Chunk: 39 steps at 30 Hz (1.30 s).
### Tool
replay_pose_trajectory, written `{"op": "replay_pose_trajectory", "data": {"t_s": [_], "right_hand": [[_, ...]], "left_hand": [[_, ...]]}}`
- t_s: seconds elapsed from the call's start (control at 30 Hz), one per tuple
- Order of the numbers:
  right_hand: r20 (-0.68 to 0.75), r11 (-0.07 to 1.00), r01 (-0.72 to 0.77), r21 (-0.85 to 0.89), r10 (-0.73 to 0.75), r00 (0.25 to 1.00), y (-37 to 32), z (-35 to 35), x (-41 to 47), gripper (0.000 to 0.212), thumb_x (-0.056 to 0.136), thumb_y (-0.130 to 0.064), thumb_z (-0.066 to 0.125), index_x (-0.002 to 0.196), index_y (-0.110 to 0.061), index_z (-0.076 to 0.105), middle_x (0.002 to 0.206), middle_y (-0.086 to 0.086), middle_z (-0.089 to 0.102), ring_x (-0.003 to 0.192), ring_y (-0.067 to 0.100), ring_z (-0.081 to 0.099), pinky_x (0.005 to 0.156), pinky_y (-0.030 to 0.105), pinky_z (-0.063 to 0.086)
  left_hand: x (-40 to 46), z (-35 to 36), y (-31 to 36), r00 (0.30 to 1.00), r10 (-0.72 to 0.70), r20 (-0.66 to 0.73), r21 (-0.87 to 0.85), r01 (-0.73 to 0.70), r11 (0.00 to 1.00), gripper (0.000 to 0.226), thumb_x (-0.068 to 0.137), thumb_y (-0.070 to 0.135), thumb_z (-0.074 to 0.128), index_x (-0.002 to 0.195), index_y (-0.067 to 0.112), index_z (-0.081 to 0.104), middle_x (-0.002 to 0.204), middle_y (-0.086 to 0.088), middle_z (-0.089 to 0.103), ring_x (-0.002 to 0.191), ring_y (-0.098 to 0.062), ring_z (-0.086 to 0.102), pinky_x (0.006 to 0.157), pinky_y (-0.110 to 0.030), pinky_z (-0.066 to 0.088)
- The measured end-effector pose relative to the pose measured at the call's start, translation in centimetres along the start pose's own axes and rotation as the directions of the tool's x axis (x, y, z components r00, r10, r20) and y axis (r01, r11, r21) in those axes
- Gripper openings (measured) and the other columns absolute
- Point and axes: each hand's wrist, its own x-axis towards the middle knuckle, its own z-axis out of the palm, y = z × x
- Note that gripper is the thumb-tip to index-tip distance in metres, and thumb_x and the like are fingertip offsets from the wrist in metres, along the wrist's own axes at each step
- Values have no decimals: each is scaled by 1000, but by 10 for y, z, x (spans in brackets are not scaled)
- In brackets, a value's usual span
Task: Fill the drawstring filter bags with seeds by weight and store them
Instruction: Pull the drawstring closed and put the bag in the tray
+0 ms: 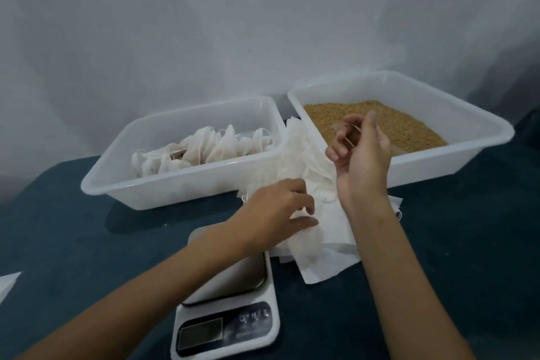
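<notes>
My left hand (280, 207) pinches a white drawstring filter bag (306, 245) at the top of a loose pile of empty bags (330, 260) on the table. My right hand (361, 155) is raised over the near edge of the white tray (455, 166) that holds tan seeds (409, 126). Its fingers curl around what looks like a small clear plastic scoop (339, 127), which is mostly hidden. A second white tray (175, 187) on the left holds several filled, closed bags (204, 149). The digital scale (230, 327) stands in front under my left forearm, and nothing is visible on the exposed part of its platform (233, 278).
A dark teal cloth (87, 245) covers the table. A plain grey wall rises right behind the two trays. A white sheet corner (8, 280) shows at the left edge. The empty bags spill into the gap between the trays.
</notes>
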Motion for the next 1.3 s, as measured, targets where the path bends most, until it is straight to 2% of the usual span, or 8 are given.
{"op": "replay_pose_trajectory", "data": {"t_s": [0.17, 0.33, 0.5, 0.67, 0.87, 1.0, 1.17, 1.3], "right_hand": [[-5, 1000, -1, -3, 1, 1000, 1, -1, 1, 39, 109, -35, 39, 87, -8, 57, 62, 3, 51, 46, 12, 37, 42, 24, 34], [-9, 1000, 6, 1, -6, 1000, 0, -2, 1, 40, 109, -35, 40, 86, -8, 57, 61, 2, 51, 46, 12, 37, 42, 24, 34], [11, 999, 37, -35, -36, 999, 0, -3, 3, 40, 109, -34, 40, 84, -9, 58, 61, 2, 53, 45, 12, 37, 42, 24, 35], [254, 885, 108, -452, 11, 967, 17, 8, -7, 29, 105, -30, 52, 92, -9, 66, 71, 0, 65, 56, 11, 55, 53, 25, 49], [485, 664, 81, -743, 450, 750, 43, 14, -28, 44, 85, -44, 75, 124, -24, 66, 110, -5, 73, 98, 5, 70, 81, 16, 53], [508, 685, 80, -724, 451, 734, 49, 16, -32, 29, 89, -34, 75, 114, -21, 73, 105, -2, 77, 99, 11, 71, 83, 22, 54], [583, 638, 183, -748, 498, 642, 50, 13, -34, 59, 74, -49, 85, 128, -42, 63, 124, -18, 67, 114, 4, 64, 92, 26, 55], [551, 700, 184, -690, 344, 760, 61, 15, -33, 18, 90, -14, 75, 108, -17, 76, 101, -3, 76, 94, 14, 72, 79, 27, 57]], "left_hand": [[5, 28, 20, 985, 76, 154, 158, -101, 982, 51, 93, 57, 68, 127, 19, 69, 115, -3, 55, 99, -21, 53, 78, -39, 48], [12, 33, 28, 985, 174, 3, 246, -169, 954, 24, 102, 22, 57, 112, 9, 74, 115, -11, 60, 93, -29, 58, 73, -47, 51], [-1, 12, 14, 933, -166, -320, -223, 96, 970, 10, 99, 12, 68, 91, 8, 71, 96, 1, 62, 76, -9, 55, 69, -26, 48], [-38, -12, -20, 744, -622, -245, -864, 123, 488, 28, 99, 26, 64, 71, 20, 61, 65, 7, 53, 58, -9, 46, 54, -21, 43], [-66, -14, -32, 695, -691, -200, -895, 158, 418, 26, 101, 24, 63, 93, 0, 66, 68, -8, 57, 60, -13, 50, 64, -40, 48], [-72, -13, -31, 701, -687, -191, -916, 124, 382, 20, 104, 10, 57, 95, -6, 66, 73, -10, 56, 63, -18, 47, 57, -28, 43], [-80, -11, -30, 652, -748, -123, -950, 141, 279, 21, 104, 18, 60, 95, 4, 72, 79, -7, 62, 72, -22, 52, 61, -34, 43], [-82, -14, -36, 625, -772, -118, -951, 151, 268, 22, 104, 13, 58, 87, 1, 65, 76, -5, 63, 73, -20, 55, 57, -26, 45]]}}
